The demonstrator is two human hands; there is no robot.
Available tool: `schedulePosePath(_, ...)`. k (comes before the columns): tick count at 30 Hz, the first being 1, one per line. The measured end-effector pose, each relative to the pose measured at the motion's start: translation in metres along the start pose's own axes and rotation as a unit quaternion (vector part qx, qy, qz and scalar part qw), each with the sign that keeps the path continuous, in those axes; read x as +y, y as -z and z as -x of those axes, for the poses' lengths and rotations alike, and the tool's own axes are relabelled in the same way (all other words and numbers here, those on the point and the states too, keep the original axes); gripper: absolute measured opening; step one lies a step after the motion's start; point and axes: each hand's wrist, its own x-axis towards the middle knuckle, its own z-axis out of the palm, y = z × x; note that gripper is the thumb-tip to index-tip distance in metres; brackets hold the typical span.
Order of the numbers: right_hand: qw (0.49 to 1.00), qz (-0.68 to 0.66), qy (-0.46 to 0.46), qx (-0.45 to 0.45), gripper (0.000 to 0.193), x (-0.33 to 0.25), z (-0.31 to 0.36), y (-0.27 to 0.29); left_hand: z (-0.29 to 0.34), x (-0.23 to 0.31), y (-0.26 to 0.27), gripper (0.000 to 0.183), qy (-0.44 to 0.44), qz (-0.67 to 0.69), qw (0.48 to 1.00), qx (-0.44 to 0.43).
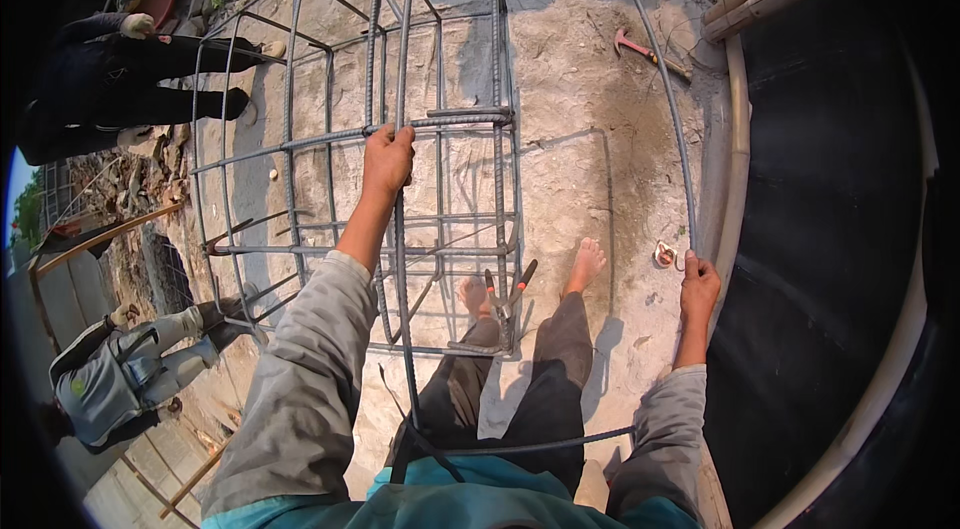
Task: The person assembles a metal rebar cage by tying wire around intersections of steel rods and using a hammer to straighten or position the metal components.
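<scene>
My left hand (pixel 388 161) is closed round an upright ribbed steel bar (pixel 399 239), where it crosses a rebar cage (pixel 330 139). My right hand (pixel 700 287) grips the side of a long bent rebar (pixel 668 94), which curves over at the far end toward the cage. A lower rebar length (pixel 560 445) crosses close to my body. These lengths look like one large rectangular stirrup, but I cannot tell for sure that they join. Pincers (pixel 512 287) with dark and orange handles rest by my bare feet, at the cage's near right corner.
A claw hammer (pixel 640 53) lies on the rough ground at the far right. Near my right hand sits a small roundish object (pixel 664 254). Bamboo poles (pixel 738 129) and black sheeting (pixel 830 229) border the right. Two people (pixel 130 79) (pixel 125 369) stand left of the cage.
</scene>
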Motion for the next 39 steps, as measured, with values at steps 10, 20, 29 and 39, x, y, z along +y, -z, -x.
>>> schedulePosePath(10,0.993,-0.105,-0.002,-0.062,0.035,-0.04,0.009,0.013,-0.014,-0.013,0.035,0.037,-0.078,-0.154,0.98,0.101)
schedulePosePath(20,0.996,-0.072,0.022,-0.042,0.035,0.002,0.024,0.033,-0.004,-0.031,0.009,0.038,-0.042,-0.209,0.973,0.092)
schedulePosePath(29,0.989,-0.122,-0.044,-0.075,0.032,-0.015,0.042,0.001,0.003,-0.037,0.047,0.038,-0.044,-0.176,0.979,0.098)
schedulePosePath(39,0.977,-0.172,-0.055,-0.115,0.026,-0.052,0.039,-0.01,-0.023,-0.043,0.07,0.037,-0.05,-0.145,0.978,0.141)
